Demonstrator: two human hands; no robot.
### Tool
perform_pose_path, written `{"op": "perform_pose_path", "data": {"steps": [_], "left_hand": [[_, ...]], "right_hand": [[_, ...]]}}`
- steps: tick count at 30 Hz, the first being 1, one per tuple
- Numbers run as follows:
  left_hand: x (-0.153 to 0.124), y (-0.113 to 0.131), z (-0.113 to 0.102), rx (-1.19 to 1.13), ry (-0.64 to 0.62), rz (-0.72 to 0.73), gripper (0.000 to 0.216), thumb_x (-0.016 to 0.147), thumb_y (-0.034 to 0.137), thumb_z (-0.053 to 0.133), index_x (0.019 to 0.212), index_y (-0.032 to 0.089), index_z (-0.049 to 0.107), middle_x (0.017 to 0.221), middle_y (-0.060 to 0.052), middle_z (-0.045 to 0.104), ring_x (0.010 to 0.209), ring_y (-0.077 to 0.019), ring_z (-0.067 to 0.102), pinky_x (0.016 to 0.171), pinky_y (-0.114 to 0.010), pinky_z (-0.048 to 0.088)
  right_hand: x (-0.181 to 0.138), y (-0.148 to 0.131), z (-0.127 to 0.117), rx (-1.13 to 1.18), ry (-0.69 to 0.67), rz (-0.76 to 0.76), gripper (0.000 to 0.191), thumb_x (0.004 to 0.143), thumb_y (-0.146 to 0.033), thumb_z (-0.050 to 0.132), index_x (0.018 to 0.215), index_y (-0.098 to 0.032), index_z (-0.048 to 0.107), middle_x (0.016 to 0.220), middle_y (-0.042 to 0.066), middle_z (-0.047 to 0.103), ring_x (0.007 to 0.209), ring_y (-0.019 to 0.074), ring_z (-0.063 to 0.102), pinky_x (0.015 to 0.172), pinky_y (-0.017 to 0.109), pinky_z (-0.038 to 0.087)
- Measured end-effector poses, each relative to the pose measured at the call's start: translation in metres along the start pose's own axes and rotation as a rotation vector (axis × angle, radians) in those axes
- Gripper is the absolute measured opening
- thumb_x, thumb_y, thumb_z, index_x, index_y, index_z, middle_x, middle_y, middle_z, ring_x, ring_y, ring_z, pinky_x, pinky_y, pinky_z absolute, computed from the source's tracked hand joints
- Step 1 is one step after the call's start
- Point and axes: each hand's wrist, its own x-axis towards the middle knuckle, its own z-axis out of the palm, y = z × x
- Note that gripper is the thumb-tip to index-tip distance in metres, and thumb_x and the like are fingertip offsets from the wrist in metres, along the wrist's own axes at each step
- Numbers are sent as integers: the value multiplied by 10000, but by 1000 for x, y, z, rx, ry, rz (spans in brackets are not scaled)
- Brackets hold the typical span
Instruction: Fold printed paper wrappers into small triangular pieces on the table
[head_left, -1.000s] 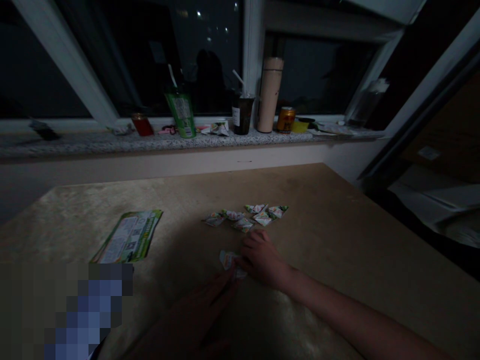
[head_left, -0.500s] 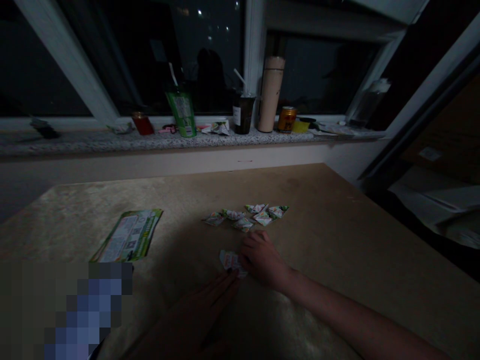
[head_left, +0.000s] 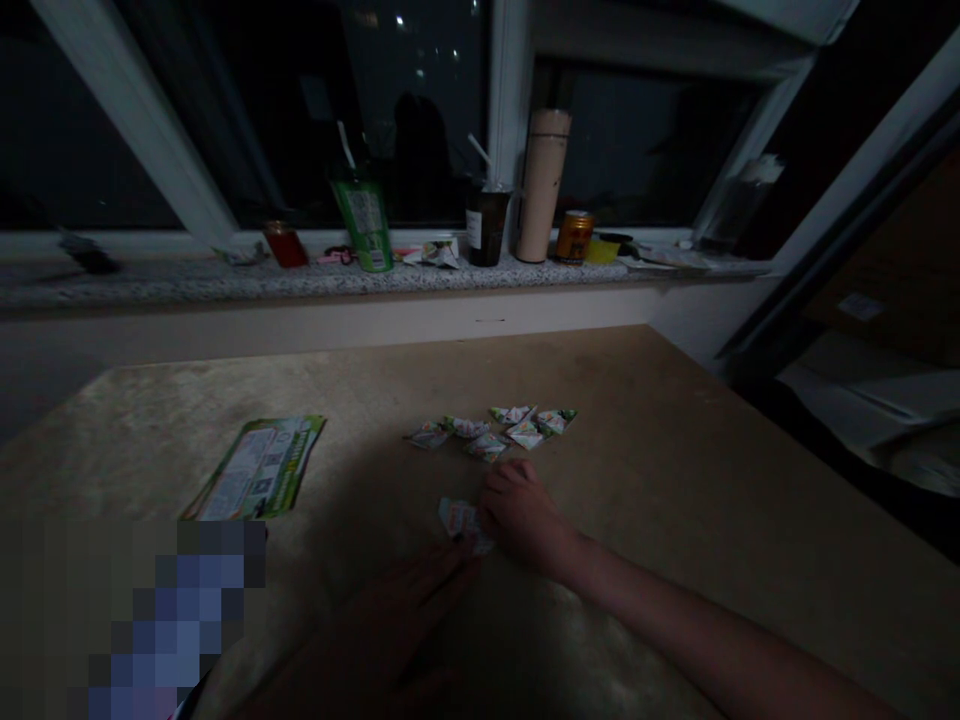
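Note:
A small piece of folded printed paper (head_left: 459, 516) lies on the brown tabletop in front of me. My right hand (head_left: 523, 515) has its fingers curled down over the paper's right edge, hiding that side. From below, my left hand (head_left: 424, 590) reaches in, dark in shadow, with its fingers stretched out and their tips touching the paper's lower edge. Just beyond my hands sits a cluster of several small folded paper pieces (head_left: 487, 446), white with green and red print. Off to the left rests a stack of green-and-white printed sheets (head_left: 259, 468).
Along the speckled stone sill (head_left: 420, 285) stand a green cup (head_left: 366, 225), a dark drink cup (head_left: 486, 230), a pinkish flask (head_left: 543, 185), a gold can (head_left: 574, 238) and a red jar (head_left: 285, 245). Blurred-out pixels cover the lower left corner. The room is dim.
Both hands hold nearly the same places on the folded paper. The view has shifted very slightly; nothing else visibly moved.

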Motion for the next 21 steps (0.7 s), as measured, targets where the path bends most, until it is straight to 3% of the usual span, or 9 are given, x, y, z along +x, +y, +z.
{"op": "perform_pose_path", "data": {"steps": [5,12,21], "left_hand": [[0,5,1,43,-26,1,807,853,385,544,1464,307,23,1530,-3,122,1365,-267,221,1094,-446,264],[1,12,2,3,54,-13,819,833,398,572,1464,313,56,1525,9,151,1361,-278,228,1098,-455,265],[3,13,3,1,14,-17,827,848,454,545,1466,297,18,1530,-9,114,1372,-284,189,1103,-459,243]], "right_hand": [[1,0,1,-21,-15,5,107,867,-210,538,810,-172,619,869,61,615,916,218,475,853,384,291],[-3,-1,-2,-29,18,-11,89,875,-209,538,821,-177,601,881,54,607,913,218,470,825,372,299],[-2,-2,-1,-61,5,-2,91,872,-204,538,815,-168,599,873,54,613,907,218,485,828,376,309]]}}
